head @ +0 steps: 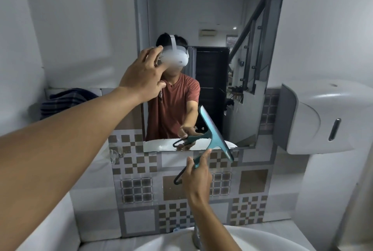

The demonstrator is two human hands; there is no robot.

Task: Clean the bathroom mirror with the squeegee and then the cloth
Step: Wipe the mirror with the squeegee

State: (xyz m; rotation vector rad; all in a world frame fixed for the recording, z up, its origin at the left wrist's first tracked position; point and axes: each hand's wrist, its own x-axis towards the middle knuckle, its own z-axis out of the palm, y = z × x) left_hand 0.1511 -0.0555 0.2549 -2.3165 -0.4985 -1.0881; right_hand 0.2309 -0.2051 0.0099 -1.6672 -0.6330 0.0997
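The tall mirror [212,8] hangs on the wall straight ahead and reflects a person in a red T-shirt. My left hand [141,77] reaches out to the mirror's left side, fingers spread on the glass, with nothing in it. My right hand [196,178] grips the dark handle of a teal squeegee [216,135]. Its blade lies tilted against the lower right of the glass, crossing the bottom edge. A dark blue checked cloth [68,99] lies bunched on the ledge left of the mirror, apart from both hands.
A grey and white paper-towel dispenser [314,117] juts from the wall at the right. Below me are a white sink [252,238] and its faucet [196,236]. Patterned grey and brown tiles [141,186] cover the wall under the mirror.
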